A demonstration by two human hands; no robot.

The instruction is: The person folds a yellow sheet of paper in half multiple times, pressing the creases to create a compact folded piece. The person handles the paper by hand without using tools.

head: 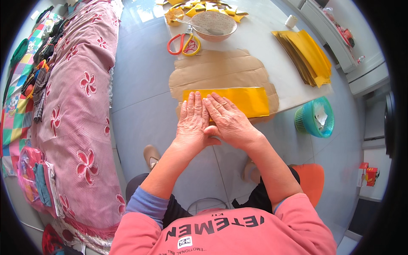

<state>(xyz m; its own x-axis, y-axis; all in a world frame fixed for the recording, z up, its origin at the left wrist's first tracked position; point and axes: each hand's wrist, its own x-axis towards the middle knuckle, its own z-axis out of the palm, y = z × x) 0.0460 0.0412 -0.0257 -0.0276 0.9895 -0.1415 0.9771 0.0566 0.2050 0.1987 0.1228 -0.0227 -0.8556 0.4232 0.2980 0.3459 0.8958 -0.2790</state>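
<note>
A folded strip of golden-yellow paper lies lengthwise on a flattened piece of brown cardboard at the table's near edge. My left hand rests flat on the left part of the strip, fingers stretched forward. Beside it, my right hand presses palm-down near the strip's middle, its fingers angled to the left. The two hands touch around the index fingers and thumbs. Neither grips anything, and they cover part of the strip's near edge.
Beyond the cardboard are scissors with red and yellow handles, a bowl with a spoon, and folded gold paper pieces. Yellow sheets and a white spool lie right. A green basket stands below the table's right side.
</note>
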